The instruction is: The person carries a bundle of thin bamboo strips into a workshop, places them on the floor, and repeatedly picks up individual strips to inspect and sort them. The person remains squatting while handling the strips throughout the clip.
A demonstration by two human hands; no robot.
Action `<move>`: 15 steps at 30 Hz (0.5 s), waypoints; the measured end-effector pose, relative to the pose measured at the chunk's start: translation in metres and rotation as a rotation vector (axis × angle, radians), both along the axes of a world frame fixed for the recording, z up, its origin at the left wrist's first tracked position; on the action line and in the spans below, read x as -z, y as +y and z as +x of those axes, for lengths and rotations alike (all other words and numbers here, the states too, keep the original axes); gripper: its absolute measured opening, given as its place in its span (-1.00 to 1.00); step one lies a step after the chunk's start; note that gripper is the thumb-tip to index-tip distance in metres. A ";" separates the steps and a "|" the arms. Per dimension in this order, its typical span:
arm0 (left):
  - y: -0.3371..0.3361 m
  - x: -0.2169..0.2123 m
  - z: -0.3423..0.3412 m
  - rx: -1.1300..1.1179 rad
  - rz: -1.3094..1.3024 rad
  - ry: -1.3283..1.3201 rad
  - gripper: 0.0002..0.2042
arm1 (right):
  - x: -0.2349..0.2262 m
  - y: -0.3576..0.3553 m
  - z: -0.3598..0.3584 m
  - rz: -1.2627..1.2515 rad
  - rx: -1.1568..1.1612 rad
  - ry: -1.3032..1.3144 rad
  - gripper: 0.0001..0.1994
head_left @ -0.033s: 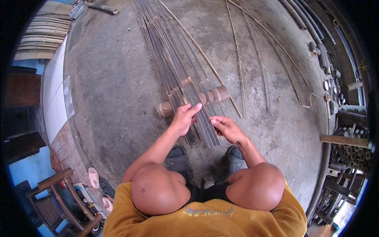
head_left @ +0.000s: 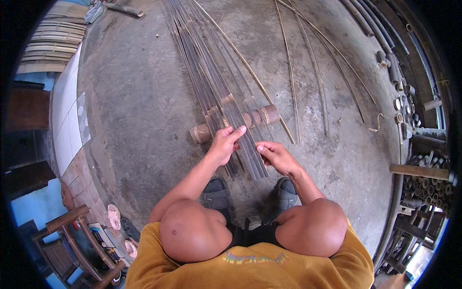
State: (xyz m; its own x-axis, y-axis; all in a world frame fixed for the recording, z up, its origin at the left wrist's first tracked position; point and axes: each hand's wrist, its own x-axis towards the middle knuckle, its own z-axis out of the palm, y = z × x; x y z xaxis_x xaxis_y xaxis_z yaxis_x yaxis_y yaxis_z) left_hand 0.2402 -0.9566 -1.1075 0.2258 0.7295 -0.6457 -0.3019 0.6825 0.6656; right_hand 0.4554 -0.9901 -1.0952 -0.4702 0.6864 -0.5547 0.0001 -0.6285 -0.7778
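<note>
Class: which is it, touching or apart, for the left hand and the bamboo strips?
Touching. The head view shows the left hand with its fingers curled over the bamboo strips, no gap visible.

One view only: a head-worn fisheye camera looks steeply down from above the person's knees onto the concrete floor (head_left: 144,96). Forearms enter from the lower edge, close to the lens; the bundle of bamboo strips (head_left: 211,82) runs away toward the top edge. Straight lines bend near the dark circular rim.
</note>
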 end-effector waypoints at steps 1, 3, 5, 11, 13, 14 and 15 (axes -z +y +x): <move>0.000 0.000 0.000 -0.004 -0.001 -0.003 -0.80 | -0.001 0.000 0.000 -0.008 0.003 0.000 -0.69; 0.000 0.001 0.000 -0.011 -0.002 -0.008 -0.81 | -0.003 0.000 -0.002 -0.024 0.008 -0.006 -0.69; -0.001 0.004 0.000 -0.020 -0.009 -0.016 -0.81 | -0.004 0.000 -0.002 -0.042 0.018 -0.024 -0.68; 0.012 -0.029 -0.032 -0.032 0.058 -0.268 -0.81 | 0.028 0.026 0.047 0.295 0.237 -0.389 -0.72; 0.013 -0.039 -0.052 -0.006 0.119 -0.314 -0.82 | 0.042 0.026 0.072 0.298 0.269 -0.557 -0.74; 0.015 -0.042 -0.059 -0.042 0.129 -0.304 -0.83 | 0.050 0.023 0.080 0.293 0.286 -0.640 -0.75; 0.016 -0.045 -0.065 -0.079 0.138 -0.294 -0.83 | 0.058 0.020 0.087 0.294 0.258 -0.653 -0.75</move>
